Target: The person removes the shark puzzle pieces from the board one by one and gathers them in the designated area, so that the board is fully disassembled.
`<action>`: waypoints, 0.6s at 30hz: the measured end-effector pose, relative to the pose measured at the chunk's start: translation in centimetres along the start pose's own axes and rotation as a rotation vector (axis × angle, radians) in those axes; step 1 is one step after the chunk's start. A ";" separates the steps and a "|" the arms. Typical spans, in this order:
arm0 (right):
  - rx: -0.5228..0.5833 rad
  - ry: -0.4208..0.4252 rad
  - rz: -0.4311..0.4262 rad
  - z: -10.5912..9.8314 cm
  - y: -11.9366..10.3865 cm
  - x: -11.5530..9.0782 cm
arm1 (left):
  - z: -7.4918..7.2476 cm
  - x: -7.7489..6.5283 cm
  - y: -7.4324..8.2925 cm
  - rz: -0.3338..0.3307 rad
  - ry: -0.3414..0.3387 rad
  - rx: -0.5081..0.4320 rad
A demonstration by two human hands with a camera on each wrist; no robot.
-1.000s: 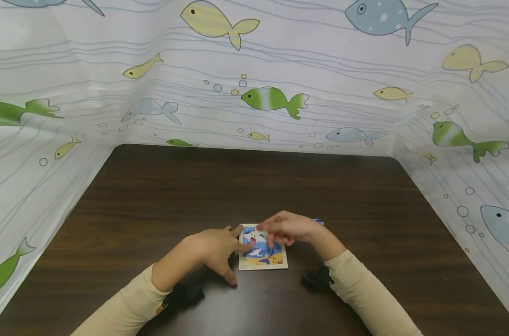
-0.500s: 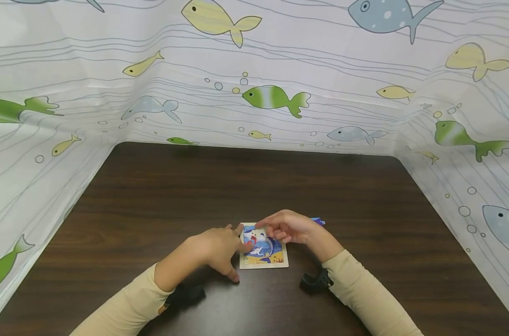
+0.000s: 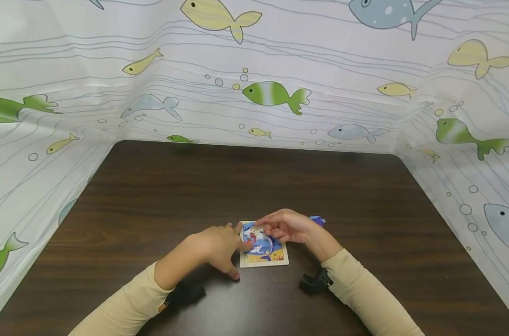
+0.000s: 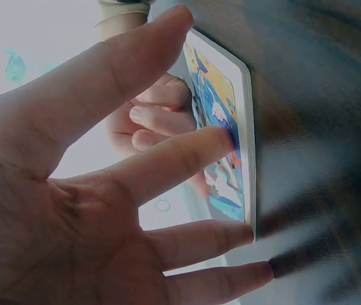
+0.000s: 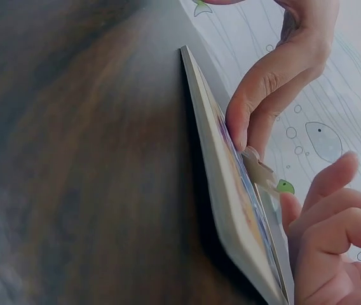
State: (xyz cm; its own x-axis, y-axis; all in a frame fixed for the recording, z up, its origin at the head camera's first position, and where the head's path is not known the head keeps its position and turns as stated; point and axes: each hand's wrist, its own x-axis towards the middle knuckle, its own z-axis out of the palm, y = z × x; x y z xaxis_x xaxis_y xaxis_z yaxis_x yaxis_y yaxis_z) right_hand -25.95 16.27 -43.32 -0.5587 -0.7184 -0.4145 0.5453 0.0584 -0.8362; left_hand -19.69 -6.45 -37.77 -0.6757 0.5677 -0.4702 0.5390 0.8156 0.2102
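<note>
One nearly square puzzle board is set just below the centre of the head view, between the left hand and the right hand. No marked long axis is shown by it; its lower edge is kept almost level with the frame. Neither hand can be called nearer: the board's left side is met by the left hand, and its upper part is overhung by the right. The left hand is spread, with nothing gripped; its printed face is touched by one fingertip, and the rim by another, as shown in the left wrist view. On the right hand, one finger is stretched toward the board's upper edge while others are curled; whether anything is pinched cannot be told, though a pale, notched shape is seen near its fingertips in the right wrist view. A loose blue piece with an irregular outline is partly hidden beyond the right wrist. The board is thin, flat and round-cornered, apparently wooden, with a pale rim around a glossy sea picture in blue, white and yellow. Dark, faintly shining wood grain is shown by the table, which is backed by creased white cloth printed with fish.
</note>
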 end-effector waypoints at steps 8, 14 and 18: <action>-0.082 0.002 -0.014 0.7 0.2 0.4 | -0.1 -0.1 0.2 -0.008 0.002 -0.012; -0.080 0.003 -0.016 1.1 0.4 0.4 | -0.1 -0.1 0.2 0.003 0.011 0.004; -0.086 0.003 -0.020 1.2 0.3 0.5 | -0.1 -0.2 0.2 0.011 0.014 -0.003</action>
State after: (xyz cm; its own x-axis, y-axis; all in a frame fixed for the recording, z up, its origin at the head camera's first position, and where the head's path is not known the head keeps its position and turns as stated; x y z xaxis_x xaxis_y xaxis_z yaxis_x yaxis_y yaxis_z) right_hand -25.29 15.13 -43.38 -0.5710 -0.7180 -0.3981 0.4781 0.1034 -0.8722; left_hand -19.47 -6.35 -37.57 -0.6769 0.5782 -0.4556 0.5451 0.8096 0.2175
